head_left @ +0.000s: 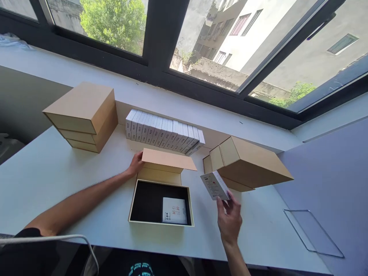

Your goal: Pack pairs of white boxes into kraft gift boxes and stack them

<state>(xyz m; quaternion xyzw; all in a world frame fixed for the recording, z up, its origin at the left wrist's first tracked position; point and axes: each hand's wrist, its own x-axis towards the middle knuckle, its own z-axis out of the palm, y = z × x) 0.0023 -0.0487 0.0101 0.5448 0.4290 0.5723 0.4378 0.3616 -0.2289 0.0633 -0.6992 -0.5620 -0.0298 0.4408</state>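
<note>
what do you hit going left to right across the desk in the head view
stack of brown boxes → left hand → open box → small white box held in the right hand → tilted brown boxes → wire frame

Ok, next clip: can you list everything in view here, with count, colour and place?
open box: one, tan with black lining, centre of the table, lid flap raised at the back.
small white packet in the box: one, white with print, lying at its near right.
row of small white packets: one row, count unclear, white, behind the open box.
closed boxes at left: three, tan, stacked at far left.
closed boxes at right: a few, tan, leaning together at right.
table: one, white.
window: black frame, behind the sill.
left hand: on the lid flap's left edge.
right hand: holds a white packet to the right of the open box.
</note>
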